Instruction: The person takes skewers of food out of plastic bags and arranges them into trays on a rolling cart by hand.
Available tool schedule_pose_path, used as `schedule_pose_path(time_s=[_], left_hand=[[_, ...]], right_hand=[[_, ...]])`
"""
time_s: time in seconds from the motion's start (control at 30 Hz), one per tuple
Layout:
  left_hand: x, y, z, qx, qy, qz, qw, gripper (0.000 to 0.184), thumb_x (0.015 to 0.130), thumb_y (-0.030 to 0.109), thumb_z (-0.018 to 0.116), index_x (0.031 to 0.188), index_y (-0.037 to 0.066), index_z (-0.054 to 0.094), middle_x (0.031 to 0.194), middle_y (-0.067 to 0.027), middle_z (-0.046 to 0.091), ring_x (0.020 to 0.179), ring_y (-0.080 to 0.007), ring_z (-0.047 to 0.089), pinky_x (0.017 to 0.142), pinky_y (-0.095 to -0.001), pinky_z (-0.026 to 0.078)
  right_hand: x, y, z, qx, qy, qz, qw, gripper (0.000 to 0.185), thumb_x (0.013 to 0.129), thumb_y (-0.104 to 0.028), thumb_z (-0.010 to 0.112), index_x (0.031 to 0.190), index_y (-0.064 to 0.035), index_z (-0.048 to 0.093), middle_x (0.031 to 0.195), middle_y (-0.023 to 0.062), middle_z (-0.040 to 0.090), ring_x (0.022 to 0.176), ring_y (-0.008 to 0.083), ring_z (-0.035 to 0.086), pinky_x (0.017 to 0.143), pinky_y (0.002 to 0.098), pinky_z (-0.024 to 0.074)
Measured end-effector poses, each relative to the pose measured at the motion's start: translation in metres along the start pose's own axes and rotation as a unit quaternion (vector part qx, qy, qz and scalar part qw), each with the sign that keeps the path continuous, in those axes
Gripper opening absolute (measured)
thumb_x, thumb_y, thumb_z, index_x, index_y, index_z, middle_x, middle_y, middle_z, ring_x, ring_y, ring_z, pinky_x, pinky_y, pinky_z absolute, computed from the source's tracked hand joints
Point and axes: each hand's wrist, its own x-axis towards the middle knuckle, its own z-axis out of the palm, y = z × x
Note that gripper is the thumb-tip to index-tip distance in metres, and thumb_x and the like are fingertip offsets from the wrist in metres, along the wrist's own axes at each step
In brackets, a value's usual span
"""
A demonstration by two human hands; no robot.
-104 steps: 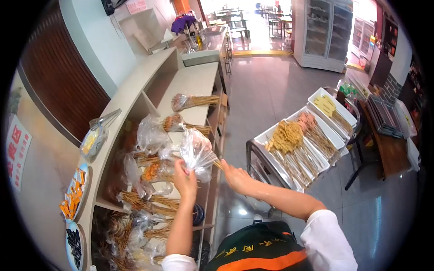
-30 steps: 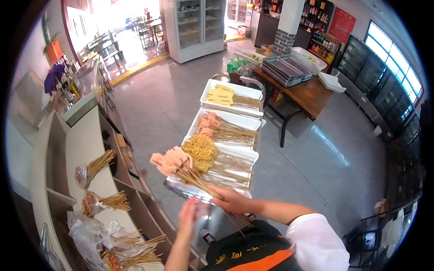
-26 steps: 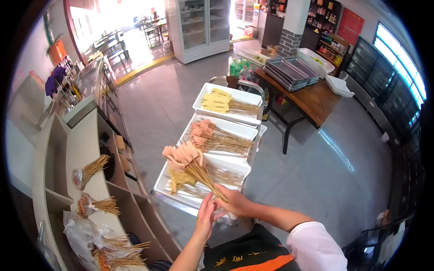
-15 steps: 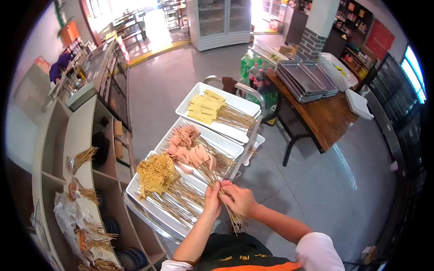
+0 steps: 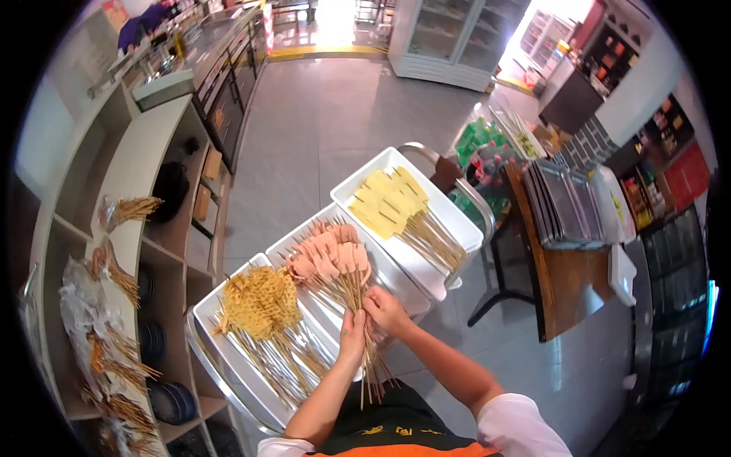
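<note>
My left hand (image 5: 352, 335) is closed round the sticks of a bunch of pink skewers (image 5: 343, 257), over the middle white tray. Beside it, my right hand (image 5: 382, 308) pinches sticks at the right side of the same bunch. The pink pieces fan out above my hands, and the stick ends hang down toward my apron. More pink skewers lie behind the bunch in the middle tray (image 5: 415, 293). Yellow curly skewers (image 5: 261, 301) fill the tray on the left. Flat yellow skewers (image 5: 390, 199) lie in the tray at the upper right.
The trays stand on a metal cart with a rail (image 5: 209, 365). A shelf counter (image 5: 141, 164) with bagged skewers (image 5: 126, 212) runs along the left. At the right, a wooden table (image 5: 567, 286) holds stacked metal trays (image 5: 567, 202). Green bottles (image 5: 476, 137) stand behind the cart.
The view has turned from the counter to the cart. The pink bunch, earlier by a plastic bag, is now out of it over the middle tray, with both hands on its sticks.
</note>
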Motion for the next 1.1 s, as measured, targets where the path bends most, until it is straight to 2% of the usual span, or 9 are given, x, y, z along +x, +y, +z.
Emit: schedule_pose_path(time_s=[0.07,0.13,0.2,0.33,0.53,0.67,0.83,0.93,1.1], left_hand=[[0.019,-0.001,0.0,-0.057,0.03,-0.04,0.997,0.02,0.089,0.028,0.04,0.096,0.009,0.044,0.07,-0.0002,0.047,0.057,-0.0075,0.045,0.048,-0.0228,0.04],[0.04,-0.014,0.002,-0.077,0.074,-0.032,0.994,0.026,0.09,0.03,0.039,0.101,0.008,0.046,0.077,-0.0018,0.051,0.063,-0.0087,0.048,0.052,-0.0222,0.042],[0.059,-0.02,0.005,-0.092,0.147,0.049,0.984,0.03,0.089,0.029,0.04,0.105,0.005,0.046,0.087,-0.0037,0.053,0.072,-0.0103,0.05,0.06,-0.022,0.042],[0.073,-0.014,0.008,-0.178,0.185,0.026,0.966,0.031,0.089,0.029,0.042,0.104,0.002,0.046,0.092,-0.0048,0.053,0.078,-0.0111,0.049,0.067,-0.0221,0.041],[0.076,-0.038,0.006,-0.011,0.182,0.047,0.982,0.026,0.082,0.011,0.049,0.107,0.006,0.041,0.09,-0.0042,0.052,0.076,-0.0123,0.052,0.062,-0.024,0.043],[0.076,-0.05,0.01,0.01,0.267,0.046,0.962,0.032,0.077,0.001,0.049,0.108,0.004,0.039,0.086,-0.007,0.053,0.07,-0.0132,0.052,0.06,-0.0242,0.043],[0.068,-0.054,0.01,-0.098,0.24,0.077,0.963,0.043,0.078,-0.004,0.041,0.117,0.009,0.029,0.085,-0.0075,0.051,0.068,-0.0165,0.054,0.056,-0.0261,0.046],[0.067,-0.049,0.008,-0.111,0.236,0.1,0.96,0.047,0.079,-0.006,0.039,0.119,0.013,0.025,0.085,-0.008,0.051,0.067,-0.0162,0.054,0.055,-0.027,0.047],[0.061,-0.039,0.004,-0.108,0.289,0.04,0.95,0.035,0.083,0.019,0.048,0.114,0.017,0.032,0.088,-0.0031,0.052,0.076,-0.0138,0.052,0.057,-0.0254,0.042]], right_hand=[[0.019,-0.016,-0.002,-0.005,0.01,0.105,0.994,0.01,0.083,-0.011,0.046,0.081,-0.0008,0.044,0.063,0.0056,0.051,0.05,0.0103,0.051,0.047,0.0243,0.0403],[0.045,0.011,-0.002,-0.1,0.034,0.004,0.994,0.011,0.082,-0.011,0.047,0.082,-0.0012,0.042,0.064,0.007,0.05,0.06,0.012,0.053,0.052,0.0276,0.0411],[0.066,0.016,-0.001,-0.173,0.052,-0.114,0.977,0.009,0.082,-0.01,0.044,0.084,-0.003,0.039,0.064,0.0164,0.053,0.054,0.0316,0.053,0.05,0.038,0.0416],[0.092,0.015,-0.001,-0.213,0.004,-0.11,0.971,0.01,0.082,-0.012,0.044,0.085,-0.0026,0.042,0.069,0.0181,0.052,0.066,0.0321,0.056,0.058,0.0372,0.0421],[0.129,0.021,-0.014,-0.319,-0.002,-0.103,0.942,0.011,0.083,-0.014,0.042,0.087,-0.0038,0.039,0.073,0.0233,0.053,0.066,0.0433,0.052,0.056,0.0497,0.0391],[0.155,0.048,-0.011,-0.374,-0.023,-0.11,0.92,0.015,0.082,-0.014,0.043,0.09,-0.0027,0.04,0.078,0.0238,0.053,0.064,0.0439,0.052,0.056,0.0503,0.0405],[0.163,0.079,-0.01,-0.429,-0.036,-0.093,0.898,0.023,0.082,-0.018,0.044,0.099,-0.0031,0.038,0.08,0.0228,0.054,0.069,0.0427,0.053,0.061,0.0491,0.0422],[0.137,0.026,-0.011,-0.393,0.037,-0.136,0.909,0.021,0.08,-0.018,0.048,0.095,-0.0042,0.044,0.083,0.0202,0.053,0.07,0.0385,0.054,0.06,0.0457,0.0436],[0.106,0.028,0.001,-0.347,-0.07,-0.158,0.922,0.015,0.077,-0.017,0.052,0.085,-0.0044,0.048,0.075,0.0151,0.054,0.066,0.0329,0.054,0.057,0.0423,0.0433]])
